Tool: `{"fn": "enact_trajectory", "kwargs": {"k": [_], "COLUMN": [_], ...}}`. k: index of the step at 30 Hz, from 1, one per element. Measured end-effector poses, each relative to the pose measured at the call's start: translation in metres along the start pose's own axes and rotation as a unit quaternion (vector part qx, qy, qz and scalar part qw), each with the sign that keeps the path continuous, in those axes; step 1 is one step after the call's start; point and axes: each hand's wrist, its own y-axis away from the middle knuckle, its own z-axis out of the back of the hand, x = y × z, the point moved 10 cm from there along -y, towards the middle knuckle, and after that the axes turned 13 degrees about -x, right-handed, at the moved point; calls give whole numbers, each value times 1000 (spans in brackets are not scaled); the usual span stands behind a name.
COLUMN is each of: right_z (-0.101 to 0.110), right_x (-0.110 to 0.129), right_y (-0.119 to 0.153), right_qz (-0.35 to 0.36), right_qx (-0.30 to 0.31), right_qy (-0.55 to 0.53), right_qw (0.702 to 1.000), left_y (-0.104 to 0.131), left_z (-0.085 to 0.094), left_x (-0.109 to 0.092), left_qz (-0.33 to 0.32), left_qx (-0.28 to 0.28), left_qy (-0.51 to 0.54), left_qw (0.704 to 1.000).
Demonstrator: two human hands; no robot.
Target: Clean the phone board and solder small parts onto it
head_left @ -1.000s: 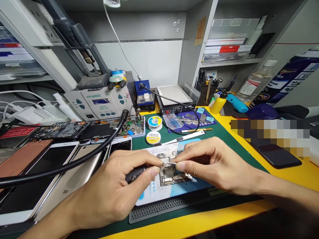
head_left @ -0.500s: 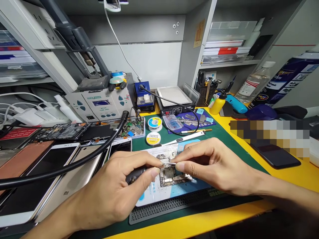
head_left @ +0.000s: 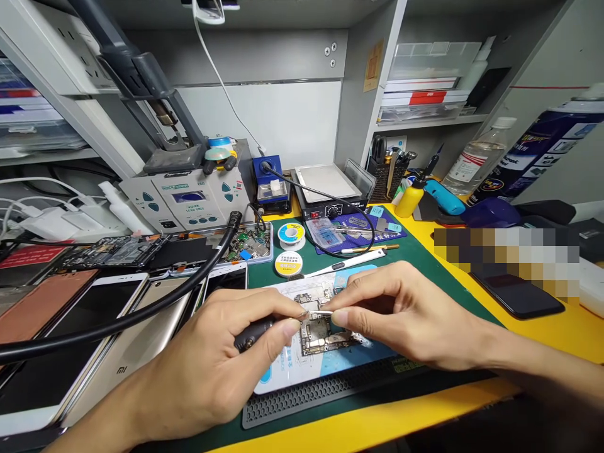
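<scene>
My left hand (head_left: 226, 352) is closed, its thumb and forefinger at one end of a thin white strip (head_left: 321, 313). My right hand (head_left: 401, 314) pinches the other end between thumb and forefinger. The strip spans the short gap between the fingertips, just above a phone circuit board (head_left: 318, 345). Part of a black handle (head_left: 250, 332) shows beneath the left forefinger; the rest is hidden by the hand. Under the board lies a white and blue printed mat (head_left: 283, 371).
Behind the hands stand solder spools (head_left: 291, 236), a white brush (head_left: 346, 266) and a heating plate (head_left: 328, 182). A black hose (head_left: 189, 292) crosses several phones on the left, below the hot-air station (head_left: 189, 196). A yellow bottle (head_left: 409, 200) and a dark phone (head_left: 519, 296) are at right.
The whole view has shifted slightly. Both hands keep nearly the same pose over the board, with the white strip still between them.
</scene>
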Motion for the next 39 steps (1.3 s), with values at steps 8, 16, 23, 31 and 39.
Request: {"fn": "enact_trajectory", "kwargs": {"k": [8,16,23,31,39], "right_z": [-1,-2,-2,0,-1], "right_x": [-2,4,5,5,5], "right_y": [-2,-1,-1,-1,-2], "right_qz": [-12,19,26,28,21], "right_qx": [1,7,5,-4,-1], "right_qy": [-4,1,-8,15,-2], "right_qw": [1000,1000,1000,999,1000], "left_y": [1,0,-1,-1,0], "left_z": [-1,-2,-2,-1,-2], "left_x": [4,4,2,0,2], "left_qz": [-3,2,-1,-6,-8], "left_qx": [7,11,15,6,12], "left_qy": [-8,3,-6,-10,-6], "left_qw": [1000,1000,1000,1000,1000]}}
